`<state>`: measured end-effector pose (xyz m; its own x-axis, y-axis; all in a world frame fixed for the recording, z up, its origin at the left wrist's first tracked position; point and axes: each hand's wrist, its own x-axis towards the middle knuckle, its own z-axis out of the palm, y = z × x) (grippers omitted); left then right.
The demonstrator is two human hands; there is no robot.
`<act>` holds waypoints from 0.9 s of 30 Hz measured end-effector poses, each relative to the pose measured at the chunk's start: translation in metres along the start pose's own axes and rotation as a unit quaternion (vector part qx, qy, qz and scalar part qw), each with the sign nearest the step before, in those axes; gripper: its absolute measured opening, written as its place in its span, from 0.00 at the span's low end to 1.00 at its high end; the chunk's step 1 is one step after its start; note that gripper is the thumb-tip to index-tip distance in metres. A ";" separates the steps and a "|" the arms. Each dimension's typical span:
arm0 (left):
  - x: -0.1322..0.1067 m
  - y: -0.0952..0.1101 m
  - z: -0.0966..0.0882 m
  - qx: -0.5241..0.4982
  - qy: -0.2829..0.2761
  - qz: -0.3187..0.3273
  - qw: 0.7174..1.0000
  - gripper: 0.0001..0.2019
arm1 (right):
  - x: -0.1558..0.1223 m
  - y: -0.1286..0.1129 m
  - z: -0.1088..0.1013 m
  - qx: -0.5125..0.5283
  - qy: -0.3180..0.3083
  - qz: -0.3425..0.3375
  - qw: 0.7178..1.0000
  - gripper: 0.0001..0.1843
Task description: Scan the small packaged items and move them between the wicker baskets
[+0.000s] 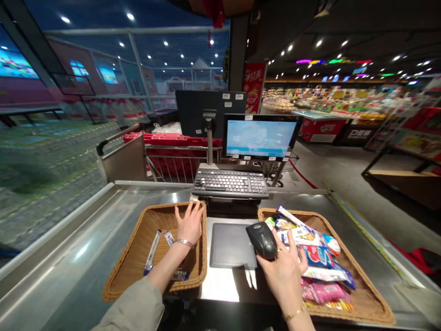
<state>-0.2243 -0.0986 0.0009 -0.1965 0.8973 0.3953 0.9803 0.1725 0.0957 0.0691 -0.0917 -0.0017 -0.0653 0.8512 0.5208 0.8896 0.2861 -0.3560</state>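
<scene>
My left hand (189,224) lies open with fingers spread on the far rim of the left wicker basket (128,259), holding nothing. That basket holds a few small packets, among them a long thin one (152,249) and a short one (168,237). My right hand (284,269) is closed around a black handheld barcode scanner (262,239), held over the counter beside the right wicker basket (365,294). The right basket is piled with several colourful snack packets (317,257).
A dark flat scanner plate (229,244) lies between the baskets on the steel checkout counter (86,248). Behind it stand a keyboard (230,183) and a lit screen (260,137). Red shopping trolleys (172,156) sit beyond; store shelves fill the right background.
</scene>
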 end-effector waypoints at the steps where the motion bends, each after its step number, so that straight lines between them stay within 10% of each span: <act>1: -0.005 -0.008 0.000 0.006 -0.005 -0.010 1.000 0.24 | -0.001 -0.005 0.002 0.005 -0.007 -0.005 1.000 0.19; 7: -0.029 -0.036 0.008 0.020 -0.090 -0.035 0.995 0.23 | -0.009 -0.028 0.014 0.025 -0.056 -0.039 0.997 0.20; 15: -0.055 -0.019 0.024 -0.036 -0.218 0.027 0.975 0.28 | -0.015 -0.041 0.027 0.043 -0.066 -0.084 0.993 0.19; 27: -0.064 0.017 0.034 -0.083 -0.222 0.062 0.969 0.30 | -0.014 -0.043 0.030 0.049 -0.067 -0.082 0.993 0.25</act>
<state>-0.1946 -0.1388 -0.0540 -0.0131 0.9998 -0.0158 0.9723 0.0164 0.2333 0.0182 -0.1032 -0.0170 -0.2719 0.8383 0.4727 0.8136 0.4625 -0.3523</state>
